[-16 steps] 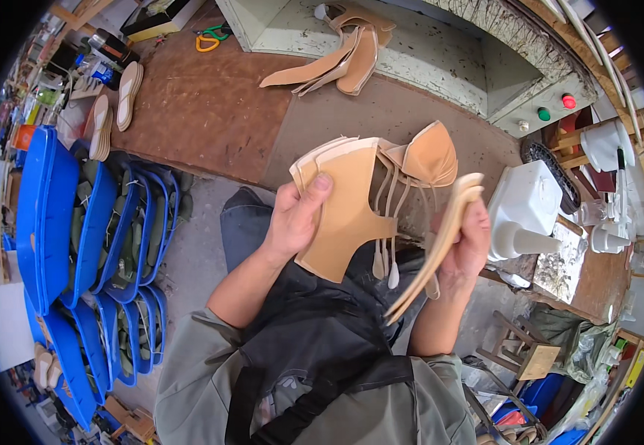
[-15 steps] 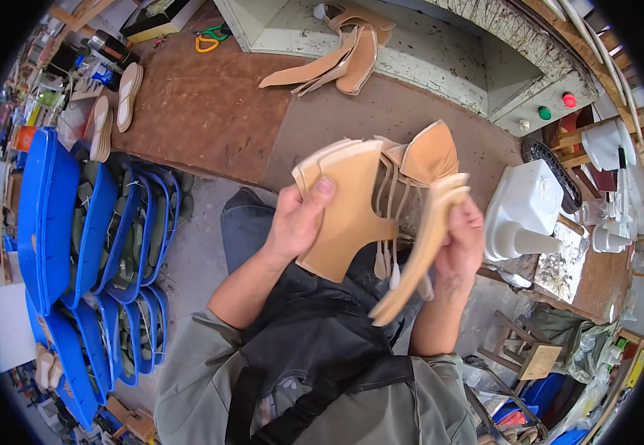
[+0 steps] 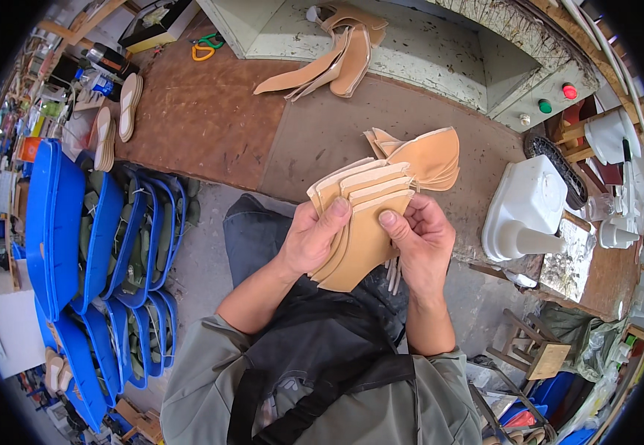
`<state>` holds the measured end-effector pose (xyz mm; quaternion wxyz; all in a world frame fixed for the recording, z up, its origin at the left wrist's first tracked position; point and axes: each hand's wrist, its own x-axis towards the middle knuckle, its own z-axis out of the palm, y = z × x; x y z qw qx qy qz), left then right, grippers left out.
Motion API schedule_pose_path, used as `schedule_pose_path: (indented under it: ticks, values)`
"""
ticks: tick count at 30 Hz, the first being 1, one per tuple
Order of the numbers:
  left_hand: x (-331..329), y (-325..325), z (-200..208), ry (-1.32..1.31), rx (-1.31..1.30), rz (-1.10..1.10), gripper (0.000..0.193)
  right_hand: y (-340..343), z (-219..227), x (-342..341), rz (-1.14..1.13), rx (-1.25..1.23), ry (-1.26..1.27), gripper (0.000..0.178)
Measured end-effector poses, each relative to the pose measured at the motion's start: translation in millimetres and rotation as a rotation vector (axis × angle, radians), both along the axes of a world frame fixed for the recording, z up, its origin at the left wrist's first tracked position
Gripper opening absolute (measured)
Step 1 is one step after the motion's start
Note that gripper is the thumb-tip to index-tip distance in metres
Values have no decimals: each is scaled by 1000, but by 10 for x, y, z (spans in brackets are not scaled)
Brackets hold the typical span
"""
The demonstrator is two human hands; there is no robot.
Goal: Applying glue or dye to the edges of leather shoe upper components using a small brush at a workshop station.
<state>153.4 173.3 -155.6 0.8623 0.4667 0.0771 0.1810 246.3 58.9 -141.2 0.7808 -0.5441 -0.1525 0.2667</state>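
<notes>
Both my hands grip a fanned stack of tan shoe upper pieces [image 3: 362, 237] with pale, fuzzy edges. My left hand [image 3: 316, 237] pinches the stack's left side, thumb on top. On the right side, my right hand [image 3: 420, 241] presses its thumb onto the front piece, fingers curled behind. Just beyond, more tan pieces [image 3: 429, 152] lie in an overlapping pile at the bench's near edge. Thin pale straps hang beneath the stack by my right hand, partly hidden. Farther off, another loose heap of tan pieces [image 3: 348, 63] rests against the grey metal box.
The brown workbench [image 3: 210, 111] spans the far side, with orange-and-green scissors [image 3: 205, 48] and pale soles [image 3: 129, 104]. Blue bins [image 3: 55, 230] of green pieces stand at left. A white container [image 3: 533, 196] sits at right, near a wooden stool [image 3: 544, 356].
The pieces in my right hand have swung left and now lie over those in my left hand, forming one fanned stack. My two hands have come closer together.
</notes>
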Motion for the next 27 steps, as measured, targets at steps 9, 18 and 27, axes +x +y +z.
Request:
schedule_pose_path:
  ticks: [9, 18, 27]
  values:
    - [-17, -3, -29, -30, 91, 21, 45, -60, -106, 56, 78, -57, -3, 16]
    - [-4, -56, -5, -76, 94, 31, 45, -78, -71, 28, 70, -63, 19, 19]
    - [-126, 54, -82, -102, -71, -145, 44, -96, -64, 114, 17, 39, 34, 15]
